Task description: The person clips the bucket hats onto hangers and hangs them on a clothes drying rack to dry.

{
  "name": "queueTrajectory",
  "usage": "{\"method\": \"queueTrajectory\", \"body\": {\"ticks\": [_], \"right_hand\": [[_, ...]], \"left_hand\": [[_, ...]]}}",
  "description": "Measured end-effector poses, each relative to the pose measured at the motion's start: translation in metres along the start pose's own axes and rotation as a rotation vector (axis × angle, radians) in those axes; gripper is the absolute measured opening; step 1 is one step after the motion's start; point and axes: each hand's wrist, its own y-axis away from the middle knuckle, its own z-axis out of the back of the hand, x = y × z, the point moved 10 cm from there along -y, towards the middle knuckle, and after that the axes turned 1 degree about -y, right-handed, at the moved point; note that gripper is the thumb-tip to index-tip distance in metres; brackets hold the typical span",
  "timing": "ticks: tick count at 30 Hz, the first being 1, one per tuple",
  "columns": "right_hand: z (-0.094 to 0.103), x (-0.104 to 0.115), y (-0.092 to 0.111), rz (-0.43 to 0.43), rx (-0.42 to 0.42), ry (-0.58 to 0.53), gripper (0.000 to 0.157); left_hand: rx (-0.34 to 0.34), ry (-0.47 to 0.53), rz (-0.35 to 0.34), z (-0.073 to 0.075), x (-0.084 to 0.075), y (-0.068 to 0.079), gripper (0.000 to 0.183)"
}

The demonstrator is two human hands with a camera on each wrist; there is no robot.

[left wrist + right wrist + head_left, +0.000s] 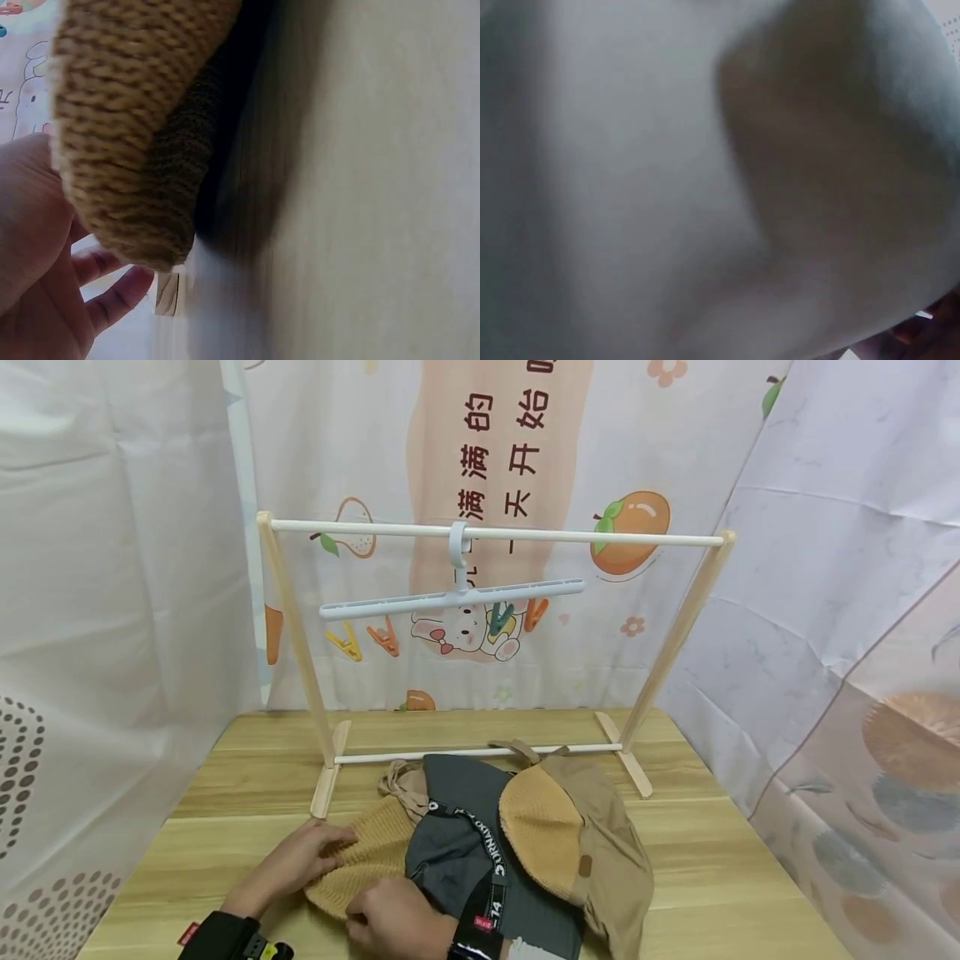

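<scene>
A mustard knit hat (378,839) lies at the near left of a pile on the wooden table. My left hand (303,858) grips its left edge, thumb and fingers at the knit. In the left wrist view, the knit fabric (135,127) stands raised from the table, with two fingers spread loosely beside it. At the near edge my right hand (401,918) is curled and pinches the hat, fingertips mostly hidden. Next to it lies a dark grey hat (465,777) with a lettered black strap (487,843). Blurred grey fabric (645,150) fills most of the right wrist view.
Tan cloth (611,835) with a mustard panel (542,827) lies to the right of the pile. Behind stands a wooden rack (296,635) with a white top rod (562,536). A pale blue hanger (450,600) hangs there. Several clips (384,637) show against the printed curtain (337,435).
</scene>
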Motion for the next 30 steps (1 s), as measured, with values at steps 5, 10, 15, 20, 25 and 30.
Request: {"method": "queueTrajectory", "body": {"ticks": [5,10,15,20,25,30], "right_hand": [[0.01,-0.002,0.002,0.001,-0.033,-0.019,0.011],[0.019,-0.005,0.001,0.001,-0.091,-0.006,0.008],[0.031,-0.01,0.001,-0.025,-0.134,-0.067,0.009],[0.038,-0.019,0.002,-0.085,-0.144,-0.14,0.011],[0.049,-0.022,0.005,-0.104,-0.216,-0.1,0.009],[0.059,-0.024,0.008,-0.131,-0.265,-0.096,0.009]], "left_hand": [[-0.033,-0.034,-0.03,0.007,-0.004,0.0,0.03],[-0.06,-0.027,0.022,0.017,-0.003,-0.001,0.029],[-0.084,0.023,0.085,0.026,-0.002,-0.002,0.027],[-0.15,0.061,0.109,0.035,-0.003,-0.003,0.021],[-0.22,0.082,0.127,0.042,-0.002,-0.002,0.018],[-0.325,0.109,0.12,0.05,-0.002,0.004,0.016]]}}
